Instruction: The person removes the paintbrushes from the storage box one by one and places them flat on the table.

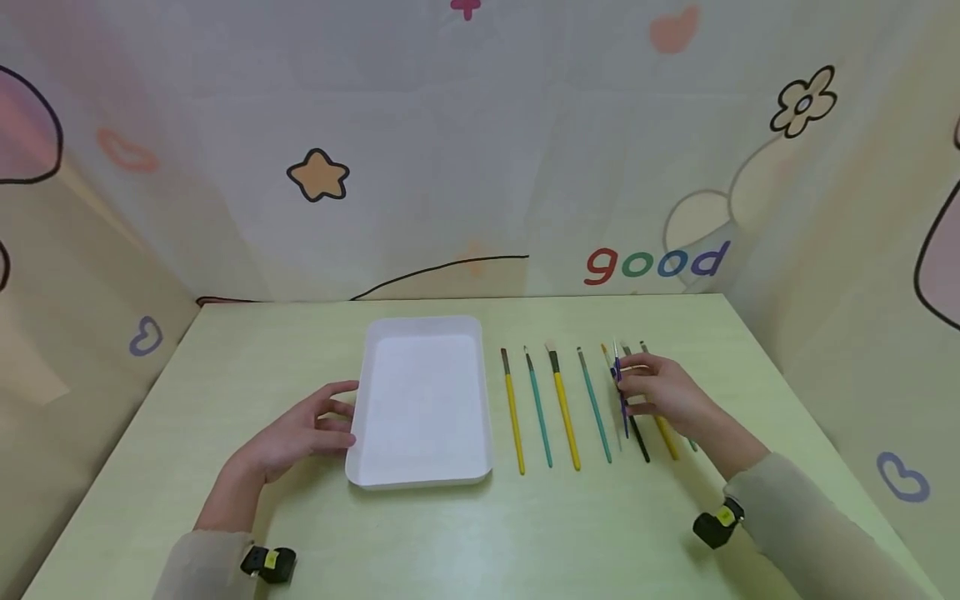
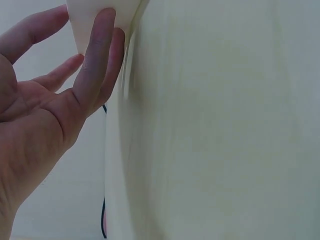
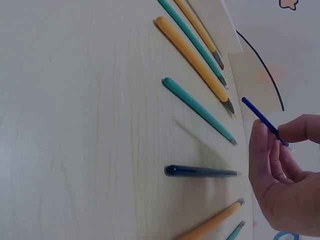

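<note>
My right hand (image 1: 663, 387) pinches a thin blue paintbrush (image 3: 260, 115) between thumb and fingers, its bristle end pointing up and away in the head view. The brush is held above the table, over a dark-handled paintbrush (image 3: 200, 171) lying below. Beside it, a yellow paintbrush (image 1: 666, 437) and a teal paintbrush (image 1: 692, 444) are partly hidden by that hand. My left hand (image 1: 307, 429) touches the left side of a white rectangular tray (image 1: 486, 433), fingers spread along its edge. In the left wrist view, fingertips (image 2: 104, 20) rest against the tray's outer wall.
Between tray and right hand lies a row of paintbrushes: a slim yellow one (image 1: 514, 425), a teal one (image 1: 540, 417), a thicker yellow one (image 1: 566, 412) and another teal one (image 1: 596, 408). A printed cloth backdrop (image 1: 420, 167) stands behind the pale table (image 1: 570, 542).
</note>
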### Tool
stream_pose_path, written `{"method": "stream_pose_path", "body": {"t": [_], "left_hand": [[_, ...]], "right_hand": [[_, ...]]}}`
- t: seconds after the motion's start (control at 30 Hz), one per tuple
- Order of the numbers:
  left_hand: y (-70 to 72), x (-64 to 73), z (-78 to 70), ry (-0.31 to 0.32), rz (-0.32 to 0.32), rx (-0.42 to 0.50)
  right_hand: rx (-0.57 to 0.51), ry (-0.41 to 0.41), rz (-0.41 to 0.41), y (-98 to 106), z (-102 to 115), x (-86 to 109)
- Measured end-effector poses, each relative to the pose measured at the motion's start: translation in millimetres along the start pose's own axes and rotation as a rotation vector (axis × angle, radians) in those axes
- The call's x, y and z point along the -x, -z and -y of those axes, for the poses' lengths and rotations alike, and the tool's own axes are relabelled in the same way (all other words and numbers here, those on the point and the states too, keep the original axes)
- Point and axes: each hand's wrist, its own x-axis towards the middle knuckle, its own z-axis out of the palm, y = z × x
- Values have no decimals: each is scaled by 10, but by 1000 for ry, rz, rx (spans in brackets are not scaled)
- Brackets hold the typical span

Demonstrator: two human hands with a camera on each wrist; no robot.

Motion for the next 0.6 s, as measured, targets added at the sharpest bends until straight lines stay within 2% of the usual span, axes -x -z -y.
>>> {"method": "stream_pose_path", "body": {"t": [0.2, 0.37, 0.6], "left_hand": [[14, 12, -16, 12, 24, -22], [24, -7, -2, 17, 28, -4], [23, -17, 0, 32, 12, 14]], "right_hand": [[20, -12, -23, 142, -73, -4], [20, -1, -33, 271, -141, -14], [54, -24, -68, 409, -195, -32]]}}
